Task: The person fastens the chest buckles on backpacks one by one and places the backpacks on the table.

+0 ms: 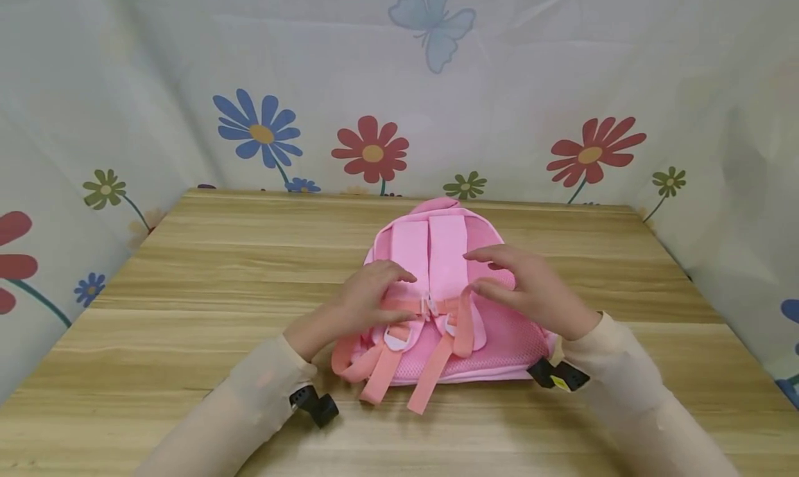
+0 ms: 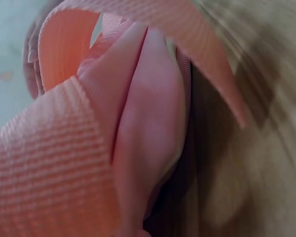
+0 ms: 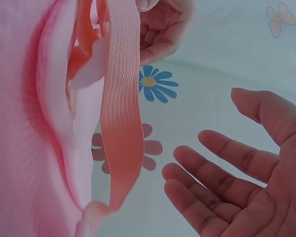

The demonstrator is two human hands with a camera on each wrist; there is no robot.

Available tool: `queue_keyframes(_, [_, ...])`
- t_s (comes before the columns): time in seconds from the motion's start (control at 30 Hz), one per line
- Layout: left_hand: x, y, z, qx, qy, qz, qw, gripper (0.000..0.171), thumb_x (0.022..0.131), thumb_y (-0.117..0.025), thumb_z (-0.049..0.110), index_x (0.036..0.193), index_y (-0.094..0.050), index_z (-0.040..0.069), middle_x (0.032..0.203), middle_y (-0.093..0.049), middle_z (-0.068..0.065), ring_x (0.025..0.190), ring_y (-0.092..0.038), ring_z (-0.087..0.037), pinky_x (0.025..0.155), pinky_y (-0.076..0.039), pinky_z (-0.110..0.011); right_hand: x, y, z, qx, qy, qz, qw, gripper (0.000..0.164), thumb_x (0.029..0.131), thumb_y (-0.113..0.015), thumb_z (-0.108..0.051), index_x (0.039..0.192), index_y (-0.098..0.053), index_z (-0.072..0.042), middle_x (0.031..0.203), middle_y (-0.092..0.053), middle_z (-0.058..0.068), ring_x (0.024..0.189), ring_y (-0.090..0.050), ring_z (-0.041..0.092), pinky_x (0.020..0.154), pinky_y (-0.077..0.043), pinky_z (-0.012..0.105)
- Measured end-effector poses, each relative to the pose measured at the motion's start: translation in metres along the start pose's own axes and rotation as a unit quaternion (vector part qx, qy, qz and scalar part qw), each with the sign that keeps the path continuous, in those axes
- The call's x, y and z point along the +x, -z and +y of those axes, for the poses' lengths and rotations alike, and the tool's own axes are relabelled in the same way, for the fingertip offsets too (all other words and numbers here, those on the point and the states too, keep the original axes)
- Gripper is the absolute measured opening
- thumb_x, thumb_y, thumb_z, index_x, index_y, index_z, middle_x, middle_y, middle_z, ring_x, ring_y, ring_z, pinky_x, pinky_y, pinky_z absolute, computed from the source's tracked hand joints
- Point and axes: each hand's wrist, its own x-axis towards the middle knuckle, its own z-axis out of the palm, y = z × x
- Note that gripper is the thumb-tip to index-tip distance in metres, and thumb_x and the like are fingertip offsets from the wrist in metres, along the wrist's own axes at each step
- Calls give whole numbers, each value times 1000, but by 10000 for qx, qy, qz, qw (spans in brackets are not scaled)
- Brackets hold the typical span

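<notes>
A pink backpack (image 1: 493, 310) lies on the wooden table with its mesh back and two shoulder straps facing up. Orange webbing (image 1: 402, 306) crosses between the straps, with a pale buckle (image 1: 428, 306) at its middle. Over the backpack's left part hovers my left hand (image 1: 368, 297), thumb and fingers apart and loosely bent. My right hand (image 3: 241, 187) is above the right part, fingers spread and nothing between them. An orange strap (image 3: 122, 108) loops up near it, apart from its fingers in the right wrist view. In the left wrist view, webbing (image 2: 49, 163) hides most of the left hand.
Loose orange strap ends (image 1: 431, 383) hang toward the table's near side. The wooden table (image 1: 187, 310) extends around the backpack. A white cloth backdrop (image 1: 499, 102) printed with flowers and a butterfly stands behind and at both sides.
</notes>
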Motion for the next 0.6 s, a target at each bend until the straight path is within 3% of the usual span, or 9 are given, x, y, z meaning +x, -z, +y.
queue_keyframes(0.33, [2, -6, -5, 130, -310, 43, 9994, 31, 81, -77, 30, 104, -68, 12, 105, -67, -1, 105, -59, -20, 98, -47, -38, 9, -23, -3, 463, 51, -204, 9987, 36, 87, -70, -13, 121, -62, -2, 118, -66, 12, 106, -62, 28, 93, -52, 45])
queue_keyframes(0.6, [4, -13, -2, 200, -384, 197, 9989, 25, 81, -77, 29, 98, -68, 12, 96, -67, 0, 96, -60, -17, 91, -48, -35, 13, -39, 0, 357, 59, -271, 9990, 35, 85, -71, -12, 117, -64, -2, 110, -69, 11, 87, -61, 19, 82, -53, 38])
